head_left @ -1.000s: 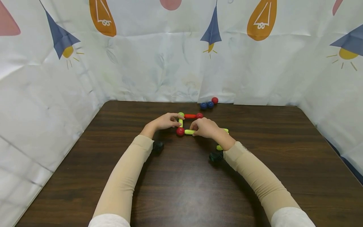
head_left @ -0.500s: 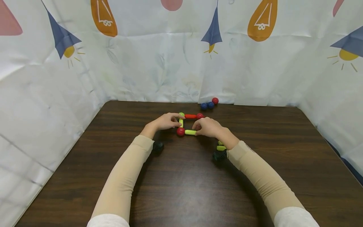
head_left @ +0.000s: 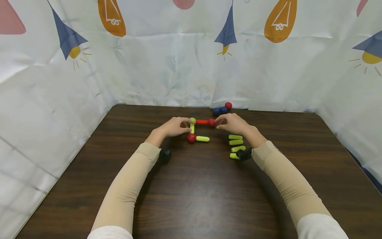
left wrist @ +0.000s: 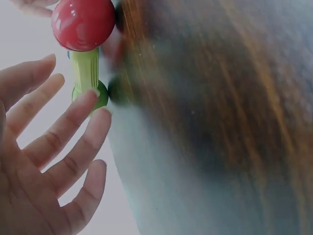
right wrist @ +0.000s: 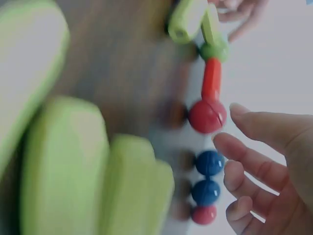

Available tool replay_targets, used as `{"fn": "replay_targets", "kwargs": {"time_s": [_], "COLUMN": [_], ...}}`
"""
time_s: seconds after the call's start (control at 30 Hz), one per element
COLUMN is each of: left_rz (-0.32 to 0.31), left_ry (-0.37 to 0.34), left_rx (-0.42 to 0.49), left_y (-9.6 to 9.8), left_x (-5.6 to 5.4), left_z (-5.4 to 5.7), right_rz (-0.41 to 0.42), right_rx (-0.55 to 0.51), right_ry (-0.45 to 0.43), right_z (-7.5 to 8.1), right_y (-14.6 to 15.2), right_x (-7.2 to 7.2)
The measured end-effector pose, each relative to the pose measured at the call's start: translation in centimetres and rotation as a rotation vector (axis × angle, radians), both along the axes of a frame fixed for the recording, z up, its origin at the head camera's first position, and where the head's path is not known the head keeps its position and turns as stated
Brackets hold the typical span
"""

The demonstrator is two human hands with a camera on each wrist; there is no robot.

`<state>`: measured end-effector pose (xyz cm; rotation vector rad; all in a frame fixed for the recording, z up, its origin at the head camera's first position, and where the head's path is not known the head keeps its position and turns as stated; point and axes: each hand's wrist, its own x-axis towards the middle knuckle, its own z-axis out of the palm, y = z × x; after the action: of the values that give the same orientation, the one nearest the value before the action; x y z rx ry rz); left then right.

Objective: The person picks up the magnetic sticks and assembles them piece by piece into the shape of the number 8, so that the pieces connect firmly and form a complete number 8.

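The left hand, with its fingers apart, is beside the left rod and the green ball; whether it touches them, I cannot tell. The right hand, thumb and fingers also apart, is just beside the far red ball, at the end of the red rod. If this ball receives a sideways push, the joint could perhaps open and the ball roll away. The near rod has one free end, so a careless touch could turn it. The black wrist device may sweep the loose rods along the worktop.
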<state>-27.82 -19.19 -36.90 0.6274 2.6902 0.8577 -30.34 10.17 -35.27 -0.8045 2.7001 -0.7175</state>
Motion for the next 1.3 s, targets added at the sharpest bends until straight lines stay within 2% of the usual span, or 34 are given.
{"fn": "replay_targets", "kwargs": {"time_s": [0.23,0.4,0.57,0.77,1.03,1.3], "left_rz": [-0.032,-0.060,-0.098,-0.141,-0.157,-0.141], "left_ry": [0.100,0.149,0.122,0.095,0.076,0.103], "left_rx": [-0.045,-0.071,-0.083,-0.126,-0.150,-0.164], "left_y": [0.6,1.4,2.4,3.1,3.6,4.0], "left_x": [0.7,1.3,1.7,1.9,1.6,1.5], "left_z": [0.6,1.0,0.9,0.6,0.1,-0.6], "right_rz": [-0.071,-0.141,-0.214,-0.254,-0.244,-0.221], "right_rx": [-0.038,-0.054,-0.056,-0.053,0.024,0.147], "right_ry": [0.024,0.038,0.034,0.012,0.030,0.068], "right_z": [0.8,0.4,-0.4,-0.7,-1.3,-1.1], "right_y": [2.0,3.3,4.0,3.9,3.0,2.0], "right_x": [-2.3,-4.3,-6.0,-7.3,-9.2,-10.1]}}
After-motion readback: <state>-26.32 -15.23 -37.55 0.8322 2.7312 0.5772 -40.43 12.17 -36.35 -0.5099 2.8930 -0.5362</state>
